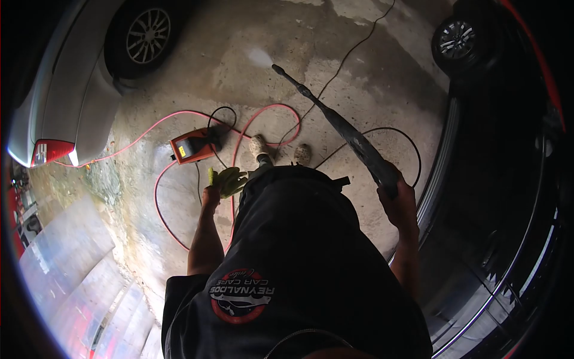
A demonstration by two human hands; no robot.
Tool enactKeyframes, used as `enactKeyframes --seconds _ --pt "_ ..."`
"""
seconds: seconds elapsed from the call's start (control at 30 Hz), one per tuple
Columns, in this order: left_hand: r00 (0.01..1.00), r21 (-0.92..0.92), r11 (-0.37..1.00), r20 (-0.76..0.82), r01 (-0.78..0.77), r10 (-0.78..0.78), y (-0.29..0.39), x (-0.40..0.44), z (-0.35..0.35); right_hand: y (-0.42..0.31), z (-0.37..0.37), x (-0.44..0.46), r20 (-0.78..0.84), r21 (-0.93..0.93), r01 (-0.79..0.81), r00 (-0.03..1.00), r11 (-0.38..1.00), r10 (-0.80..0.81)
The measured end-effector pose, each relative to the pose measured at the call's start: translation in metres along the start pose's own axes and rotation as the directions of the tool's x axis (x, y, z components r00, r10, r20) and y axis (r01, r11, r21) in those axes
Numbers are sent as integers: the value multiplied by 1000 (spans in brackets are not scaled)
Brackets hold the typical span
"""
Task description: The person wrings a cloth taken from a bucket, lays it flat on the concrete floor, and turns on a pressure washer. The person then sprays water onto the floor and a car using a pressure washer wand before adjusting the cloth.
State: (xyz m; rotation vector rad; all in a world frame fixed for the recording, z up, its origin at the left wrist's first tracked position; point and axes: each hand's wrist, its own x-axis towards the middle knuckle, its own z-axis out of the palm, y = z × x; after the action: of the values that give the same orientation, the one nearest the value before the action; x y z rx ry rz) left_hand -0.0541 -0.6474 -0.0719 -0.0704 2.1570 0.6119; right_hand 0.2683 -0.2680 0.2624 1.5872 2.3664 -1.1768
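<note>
My right hand (399,200) is wrapped round the grip of a black pressure washer gun (350,133). Its long lance points up and to the left, and a white mist of spray (260,58) leaves the nozzle. On the other side, my left hand (210,196) is closed on a yellow-green cloth (228,180), perhaps a wash mitt, that hangs beside my leg. Between the gun and the floor a thin black hose (412,140) curves round near my right hand.
An orange and black pressure washer (194,145) stands on the wet concrete floor (251,30). A red hose (158,194) loops around it and past my shoes (258,145). A silver car (89,78) is at left, a black vehicle (478,209) close at right. A dark cable (353,51) crosses the floor.
</note>
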Motion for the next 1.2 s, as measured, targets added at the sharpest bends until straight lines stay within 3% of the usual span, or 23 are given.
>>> enactKeyframes --seconds 0.17,0.33,0.5,0.63,0.77,0.87,0.9,0.97,1.0,1.07,1.1,1.13,1.17,1.2 --pt "998 -71 996 -48 -54 50 11 -12 -6 -11 4 8 56 38 -14 998 999 12" --pt "996 -31 998 -73 -49 47 11 -14 -8 5 0 5 59 10 -5 998 1000 4" --pt "978 118 985 -147 -129 146 -25 11 3 22 -10 -6 30 -104 -168 985 980 172" --pt "956 181 969 -209 -168 204 5 -14 3 44 -15 -14 -43 -131 -263 965 956 259" --pt "870 364 921 -399 -139 289 -7 6 17 103 3 -13 -102 260 -141 980 955 172" --pt "847 350 922 -429 -164 313 23 0 8 121 28 9 -69 564 -164 967 809 244" --pt "846 264 943 -439 -202 304 44 -12 3 131 37 18 -54 619 -200 954 759 295" --pt "838 89 957 -467 -274 284 106 -44 -9 158 63 45 -174 495 -127 955 860 241" --pt "832 149 961 -481 -234 277 89 -23 -14 163 70 54 -187 507 -103 956 856 227" --pt "831 15 932 -449 -361 329 126 -30 -27 163 78 81 -221 518 -48 957 854 188" --pt "828 -56 908 -436 -416 352 140 -29 -30 163 82 95 -223 606 -64 943 793 246" --pt "862 -16 936 -395 -351 316 130 -7 -37 161 90 109 -215 689 -80 927 721 307" --pt "833 -32 911 -417 -412 363 150 -3 -38 161 101 124 -199 765 -92 908 637 369" --pt "801 -45 880 -440 -473 407 173 4 -35 175 113 142 -249 757 -79 883 649 397"
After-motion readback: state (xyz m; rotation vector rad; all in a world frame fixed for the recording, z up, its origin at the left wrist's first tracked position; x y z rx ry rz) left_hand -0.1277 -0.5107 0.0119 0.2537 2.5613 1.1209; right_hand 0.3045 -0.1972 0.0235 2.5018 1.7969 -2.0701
